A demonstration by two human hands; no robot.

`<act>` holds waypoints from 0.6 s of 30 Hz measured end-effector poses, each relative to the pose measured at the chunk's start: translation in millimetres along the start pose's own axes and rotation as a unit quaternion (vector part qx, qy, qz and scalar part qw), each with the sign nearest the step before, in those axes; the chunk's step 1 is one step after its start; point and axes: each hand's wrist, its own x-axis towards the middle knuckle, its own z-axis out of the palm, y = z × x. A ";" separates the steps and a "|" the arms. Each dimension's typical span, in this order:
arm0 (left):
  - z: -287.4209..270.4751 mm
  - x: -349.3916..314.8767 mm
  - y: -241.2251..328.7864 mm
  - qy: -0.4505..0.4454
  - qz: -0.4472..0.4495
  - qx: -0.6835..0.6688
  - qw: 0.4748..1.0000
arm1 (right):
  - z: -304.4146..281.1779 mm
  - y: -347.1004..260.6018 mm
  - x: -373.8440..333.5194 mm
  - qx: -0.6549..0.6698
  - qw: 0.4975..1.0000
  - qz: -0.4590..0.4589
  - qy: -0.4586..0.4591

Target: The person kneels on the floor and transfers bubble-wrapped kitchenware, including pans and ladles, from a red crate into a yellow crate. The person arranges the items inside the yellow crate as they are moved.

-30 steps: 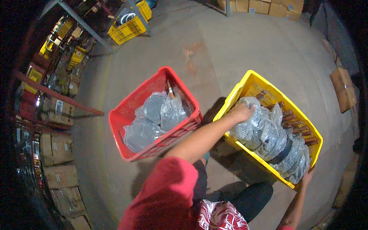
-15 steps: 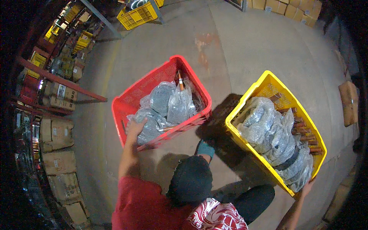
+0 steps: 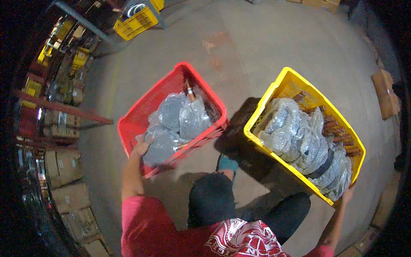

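Observation:
A red crate (image 3: 143, 103) stands on the floor to the left, with several bubble-wrapped packages lying inside. Over its near left corner my left hand (image 3: 142, 147) grips the nearest bubble-wrapped package (image 3: 160, 147); some of its fingers are hidden. Another wrapped package (image 3: 192, 122) has a copper-coloured end (image 3: 190, 92) sticking out. To the right, a tilted yellow crate (image 3: 267, 88) holds a row of bubble-wrapped parts (image 3: 295, 132) with copper-coloured ends (image 3: 340, 132) along one side. My right hand (image 3: 347, 195) is closed on its near right corner, fingers partly hidden.
My foot in a teal shoe (image 3: 227, 163) is between the crates. Shelving with cartons (image 3: 68, 167) lines the left, and a red beam (image 3: 64, 107) juts out from it. Another yellow crate (image 3: 139, 23) stands at the back left, and a carton (image 3: 385, 94) lies far right.
The whole view has shifted a little, so both crates sit slightly farther left in it. My left hand stays at the same wrapped package, and my right hand keeps its hold on the yellow crate.

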 end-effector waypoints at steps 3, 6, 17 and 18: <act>18.0 27.2 -1.8 0.023 0.030 0.027 0.999 | 1.2 -10.3 -6.5 0.083 0.997 0.000 -0.005; 10.8 39.6 -1.9 -0.016 0.014 0.053 0.998 | -0.8 -20.2 -10.7 -0.038 0.999 0.022 0.022; -106.5 -37.0 158.3 -0.152 0.171 -0.062 0.971 | -2.4 -47.1 -26.8 -0.120 0.990 0.065 0.037; -129.3 -48.8 183.8 -0.107 0.148 0.065 0.981 | -3.9 -48.3 -27.5 -0.127 0.990 0.055 0.038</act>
